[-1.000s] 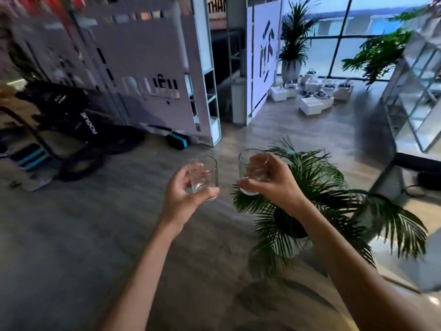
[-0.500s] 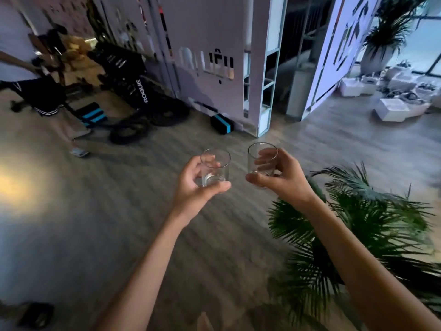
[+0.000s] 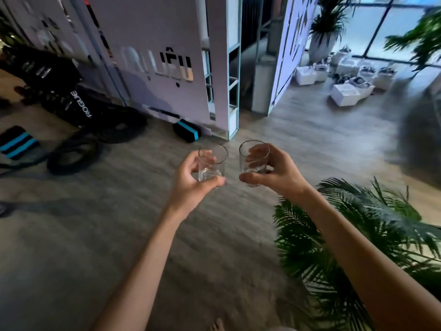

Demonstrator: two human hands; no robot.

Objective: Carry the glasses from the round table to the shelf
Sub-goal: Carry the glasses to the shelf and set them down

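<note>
Head view, both arms extended forward over a grey wood-grain floor (image 3: 119,247).

Left hand (image 3: 191,185): fingers curled round a short clear cylindrical drinking glass (image 3: 212,163), thumb across the near side just above the base, other fingers visible through the far wall. Glass upright, rim up, looks empty. Held in the air, well above the floor.

Right hand (image 3: 276,173): fingers closed round a second clear cylindrical drinking glass (image 3: 253,161), thumb along the lower near side, fingertips seen through the glass. Also upright or nearly so, rim up, looks empty. Held at about the same height as the first.

The two glasses sit side by side near frame centre, close but with a visible gap; not touching.

Surroundings:
- Far centre: tall white open shelving unit (image 3: 232,75) with several empty-looking compartments, standing on the floor beyond the hands. It joins a white cut-out panel with lettering (image 3: 162,65) running to the left.
- Far left: black gym equipment marked ROGUE (image 3: 81,103), with dark rings on the floor beside it.
- At the base of the panel: a black block with a blue stripe (image 3: 187,132).
- Near right: green palm plant (image 3: 358,235), fronds spreading beneath the right forearm.
- Far right: white square planter boxes (image 3: 348,91) grouped on the floor by a large window (image 3: 381,27); a second tall potted palm in a white pot (image 3: 322,32) stands beside them. This region is motion-blurred; contents of the boxes not readable.
</note>
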